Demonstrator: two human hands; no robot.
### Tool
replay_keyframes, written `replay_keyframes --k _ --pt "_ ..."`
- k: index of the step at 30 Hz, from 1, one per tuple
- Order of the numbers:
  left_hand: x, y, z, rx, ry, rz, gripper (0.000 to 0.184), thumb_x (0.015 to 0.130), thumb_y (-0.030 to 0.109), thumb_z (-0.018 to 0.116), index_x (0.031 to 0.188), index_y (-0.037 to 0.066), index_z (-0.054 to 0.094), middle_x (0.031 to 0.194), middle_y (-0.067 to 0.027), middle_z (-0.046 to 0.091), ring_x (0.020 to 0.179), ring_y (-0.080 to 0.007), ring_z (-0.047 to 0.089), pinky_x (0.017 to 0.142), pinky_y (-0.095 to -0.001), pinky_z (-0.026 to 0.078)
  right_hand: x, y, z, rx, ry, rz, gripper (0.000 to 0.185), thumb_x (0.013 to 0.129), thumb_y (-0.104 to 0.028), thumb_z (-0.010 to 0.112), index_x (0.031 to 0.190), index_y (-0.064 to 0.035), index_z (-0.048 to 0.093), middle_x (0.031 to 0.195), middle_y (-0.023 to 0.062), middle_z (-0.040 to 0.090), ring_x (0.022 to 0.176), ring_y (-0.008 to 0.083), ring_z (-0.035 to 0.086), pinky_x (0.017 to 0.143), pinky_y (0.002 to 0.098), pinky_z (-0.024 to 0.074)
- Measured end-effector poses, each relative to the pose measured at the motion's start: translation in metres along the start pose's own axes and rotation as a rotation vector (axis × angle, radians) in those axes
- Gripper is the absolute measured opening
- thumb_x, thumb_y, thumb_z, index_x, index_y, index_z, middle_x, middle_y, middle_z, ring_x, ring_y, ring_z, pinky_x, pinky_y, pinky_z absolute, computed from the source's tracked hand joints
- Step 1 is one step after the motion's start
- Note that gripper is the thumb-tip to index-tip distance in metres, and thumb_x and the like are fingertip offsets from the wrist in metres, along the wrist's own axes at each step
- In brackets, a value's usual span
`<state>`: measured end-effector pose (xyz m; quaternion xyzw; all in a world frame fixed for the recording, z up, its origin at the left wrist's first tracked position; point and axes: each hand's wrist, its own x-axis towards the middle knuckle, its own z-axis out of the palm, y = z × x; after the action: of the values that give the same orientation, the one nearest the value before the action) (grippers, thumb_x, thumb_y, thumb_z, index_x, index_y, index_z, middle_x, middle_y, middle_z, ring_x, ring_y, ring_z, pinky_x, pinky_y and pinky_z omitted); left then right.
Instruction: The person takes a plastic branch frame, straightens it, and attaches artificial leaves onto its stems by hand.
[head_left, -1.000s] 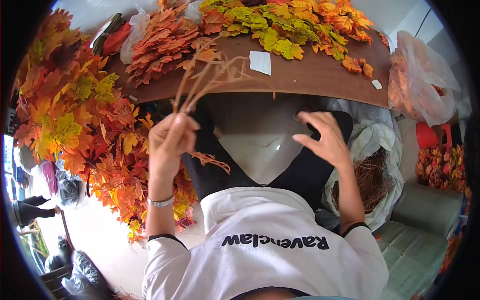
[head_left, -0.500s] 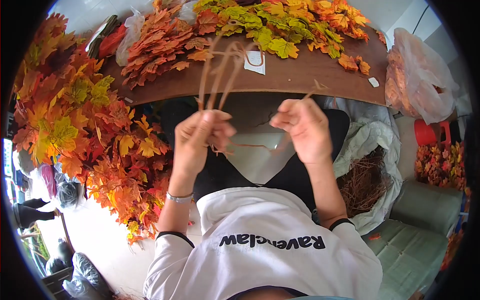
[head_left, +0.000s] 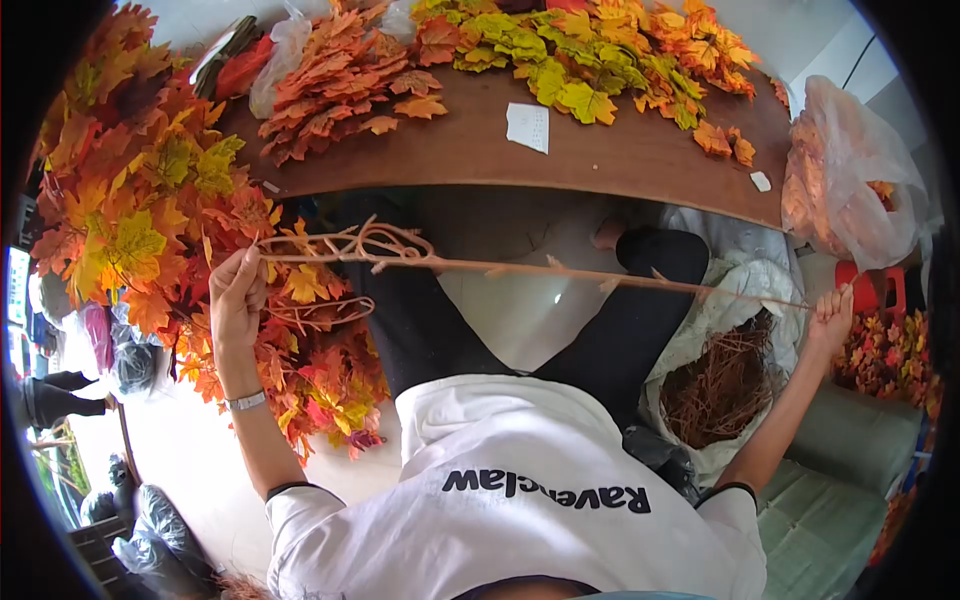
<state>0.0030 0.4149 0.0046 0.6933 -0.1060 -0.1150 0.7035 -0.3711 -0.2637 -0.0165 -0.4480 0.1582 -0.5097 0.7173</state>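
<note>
A brown artificial vine stem (head_left: 560, 271) with small side nubs stretches taut across my lap. My left hand (head_left: 238, 292), out to the left, is closed around its looped, bunched end, and one loop dangles below the fingers. At the far right my right hand (head_left: 831, 316) grips the other end in a closed fist. Beside my left hand hangs a thick mass of orange, red and yellow maple leaf garlands (head_left: 135, 250). Below and left of my right hand, a white woven sack (head_left: 655, 395) holds a heap of brown stems (head_left: 725, 385).
On the brown table (head_left: 420, 155) lie orange leaf stacks (head_left: 335, 85), yellow-green leaves (head_left: 560, 80) and a white paper slip (head_left: 528, 128). A clear bag of orange leaves (head_left: 850, 185) sits at its right end. A red stool (head_left: 865, 285) and a grey-green sofa (head_left: 830, 490) stand on my right.
My hands have moved far apart, left hand to the left and right hand to the right. The stem, looped above my hands before, is now pulled out in a long line.
</note>
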Motion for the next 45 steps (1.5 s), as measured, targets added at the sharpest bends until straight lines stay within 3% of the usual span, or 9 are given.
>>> replay_keyframes --k 9,11,14,18,28,31,36,39,45 --pt "-0.004 0.016 0.017 0.017 -0.048 0.002 0.025 0.087 0.024 0.056 0.071 0.005 0.053 0.052 0.0074 0.033 0.042 -0.0002 0.024 0.039 -0.0173 0.017 0.047 -0.003 -0.025 -0.15 0.112 0.027 0.017 0.092 -0.019 0.044 0.084 -0.0049 0.049 0.052 -0.0056 0.023 0.041 0.0061 0.02 0.036 0.0212 0.0197" --pt "0.002 0.022 -0.002 -0.217 0.577 0.021 0.021 0.088 0.022 0.054 0.074 0.006 0.055 0.053 0.008 0.035 0.042 0.0004 0.025 0.038 -0.0174 0.017 0.043 -0.022 -0.054 -0.237 0.295 -0.036 0.019 0.092 -0.021 0.041 0.084 -0.0059 0.049 0.052 -0.0057 0.025 0.042 0.0063 0.023 0.036 0.0216 0.0213" --pt "-0.017 0.037 -0.023 -0.043 0.322 0.098 0.02 0.09 0.019 0.049 0.082 0.003 0.058 0.052 0.0096 0.03 0.04 0.0005 0.023 0.036 -0.0179 0.014 0.059 -0.048 -0.079 -0.29 0.53 -0.189 0.023 0.092 -0.024 0.035 0.084 -0.0073 0.05 0.053 -0.0058 0.028 0.043 0.0065 0.028 0.036 0.0222 0.0238" --pt "-0.001 0.022 0.015 -0.001 -0.02 0.068 0.026 0.093 0.02 0.044 0.097 -0.001 0.057 0.052 0.0081 0.03 0.039 -0.0004 0.023 0.034 -0.0161 0.016 0.05 -0.024 -0.036 -0.586 0.263 -0.176 0.016 0.087 -0.022 0.049 0.083 -0.0073 0.052 0.054 -0.006 0.03 0.044 0.0039 0.03 0.038 0.0189 0.024" --pt "0.012 0.006 0.133 -0.047 -0.307 0.005 0.029 0.095 0.025 0.037 0.094 0.001 0.053 0.062 -0.0089 0.059 0.036 -0.0028 0.039 0.035 -0.0142 0.027 -0.133 0.129 0.208 0.359 -0.545 0.855 0.035 0.083 -0.023 0.057 0.061 -0.0153 0.03 0.053 -0.0053 0.027 0.04 0.0039 0.022 0.034 0.0195 0.0162" --pt "0.001 -0.005 0.161 -0.085 -0.359 0.004 0.027 0.095 0.026 0.036 0.09 0.003 0.049 0.065 -0.0102 0.061 0.04 -0.0051 0.047 0.038 -0.0147 0.034 -0.187 0.168 0.259 0.313 -0.792 1.015 0.034 0.091 -0.03 0.044 0.108 -0.0023 0.056 0.061 -0.0034 0.041 0.039 0.0021 0.022 0.034 0.0183 0.0164" --pt "-0.011 -0.029 0.191 -0.08 -0.468 0.017 0.02 0.09 0.018 0.05 0.087 0.0 0.058 0.077 -0.0046 0.06 0.071 -0.0089 0.055 0.063 -0.0214 0.044 -0.216 0.184 0.317 0.389 -0.649 0.949 0.036 0.091 -0.031 0.044 0.109 -0.001 0.054 0.076 0.0009 0.051 0.047 0.0026 0.031 0.046 0.0191 0.0303" --pt "-0.008 -0.035 0.195 0.049 -0.299 0.277 0.021 0.089 0.018 0.052 0.082 0.001 0.062 0.076 -0.0024 0.059 0.07 -0.0081 0.053 0.063 -0.0209 0.043 -0.208 0.191 0.311 0.447 -0.644 0.827 0.035 0.091 -0.03 0.045 0.109 -0.0011 0.054 0.079 0.0033 0.054 0.053 0.0029 0.035 0.053 0.0207 0.0332" --pt "0.012 -0.013 0.129 -0.384 -0.32 -0.039 0.021 0.088 0.018 0.051 0.076 0.001 0.054 0.05 0.0061 0.029 0.04 -0.0017 0.022 0.036 -0.019 0.015 -0.189 0.169 0.27 0.355 -0.73 1.024 0.028 0.09 -0.028 0.049 0.073 -0.0057 0.048 0.05 -0.0041 0.033 0.036 0.0048 0.021 0.036 0.0203 0.018"
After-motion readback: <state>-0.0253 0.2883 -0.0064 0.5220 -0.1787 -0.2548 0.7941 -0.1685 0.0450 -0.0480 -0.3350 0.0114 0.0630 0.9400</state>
